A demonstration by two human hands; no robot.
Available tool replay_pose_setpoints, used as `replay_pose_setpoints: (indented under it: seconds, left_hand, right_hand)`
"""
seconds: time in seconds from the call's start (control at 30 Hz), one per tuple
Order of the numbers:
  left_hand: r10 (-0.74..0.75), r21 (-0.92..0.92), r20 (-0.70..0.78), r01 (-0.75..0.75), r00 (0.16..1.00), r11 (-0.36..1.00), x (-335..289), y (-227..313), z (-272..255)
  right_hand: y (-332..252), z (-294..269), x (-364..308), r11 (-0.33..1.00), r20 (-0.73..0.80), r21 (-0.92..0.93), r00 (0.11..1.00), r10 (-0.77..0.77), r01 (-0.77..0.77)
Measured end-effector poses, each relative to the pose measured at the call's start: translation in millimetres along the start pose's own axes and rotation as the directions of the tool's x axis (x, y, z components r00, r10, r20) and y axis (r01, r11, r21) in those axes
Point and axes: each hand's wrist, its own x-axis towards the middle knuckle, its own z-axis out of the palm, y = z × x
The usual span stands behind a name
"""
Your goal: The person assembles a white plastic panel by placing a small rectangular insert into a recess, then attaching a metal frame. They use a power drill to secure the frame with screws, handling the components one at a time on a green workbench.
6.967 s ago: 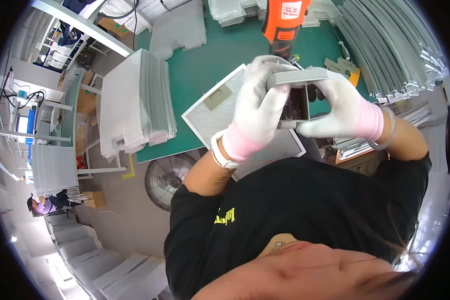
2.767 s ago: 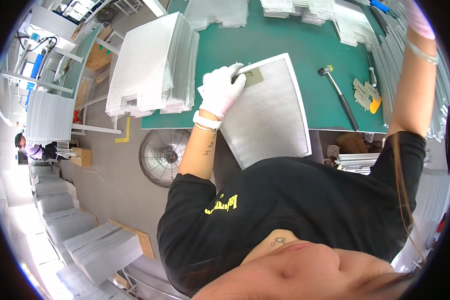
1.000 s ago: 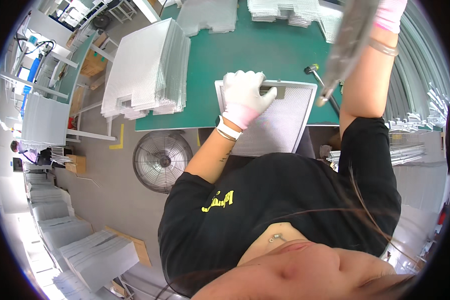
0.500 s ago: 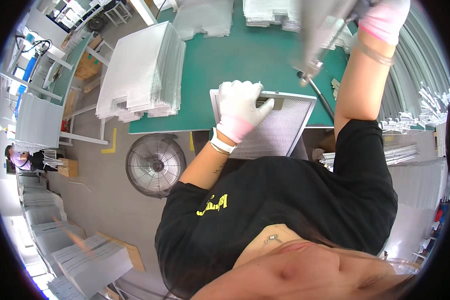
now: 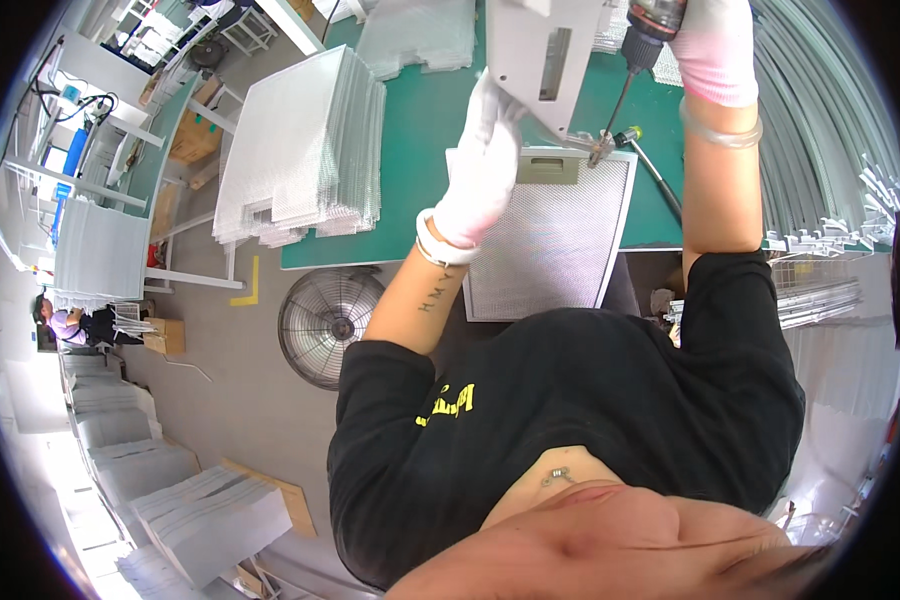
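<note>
My right hand (image 5: 717, 55), in a white and pink glove, grips a power drill (image 5: 650, 35) with a black chuck. Its long bit slants down to the upper right corner of a silver-framed mesh panel (image 5: 545, 250). The panel lies over the table's near edge, a small handle plate at its top. My gloved left hand (image 5: 483, 165) is at the panel's upper left, fingers stretched away from me, beside a white slotted metal part (image 5: 542, 65). That part hangs over the panel's top edge and partly hides the fingertips.
On the green table (image 5: 420, 130), a stack of mesh sheets (image 5: 295, 150) stands to the left and more sheets (image 5: 417, 35) lie behind. A hammer (image 5: 655, 175) rests right of the panel. Long metal strips (image 5: 815, 140) line the right side. A floor fan (image 5: 332, 328) stands below left.
The drill and my right hand have come down and left toward the panel's corner. My left hand has let go of the panel's top and stretched its fingers upward. The white slotted part now shows clearly.
</note>
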Motion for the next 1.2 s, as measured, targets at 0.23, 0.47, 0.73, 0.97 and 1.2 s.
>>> replay_pose_setpoints:
  seconds: [0.23,0.47,0.73,0.97,1.2]
  left_hand:
    - [-0.088,-0.041,0.168,0.096,0.982,0.995,47.2,39.2,11.7]
    - [-0.122,-0.1,0.135,0.136,0.983,0.986,24.3,7.1,13.7]
    - [-0.056,0.021,0.094,0.054,0.994,0.998,39.3,28.8,24.6]
    - [-0.074,-0.105,0.152,0.09,0.986,0.99,33.9,12.0,23.0]
    - [0.091,0.11,0.147,-0.108,0.985,0.988,54.9,31.3,24.6]
  right_hand:
    - [31.0,3.1,-41.4,0.995,-0.323,-0.099,0.946,-0.001,-0.033]
    - [6.6,-19.8,-2.1,0.977,-0.123,-0.206,0.989,-0.081,0.054]
    - [19.5,-30.4,-19.5,0.996,-0.104,-0.082,0.994,0.023,-0.032]
    - [1.5,-21.5,-11.5,0.998,-0.145,-0.066,0.989,-0.023,0.014]
    - [21.2,-32.8,-18.2,0.995,-0.146,-0.087,0.989,0.03,-0.043]
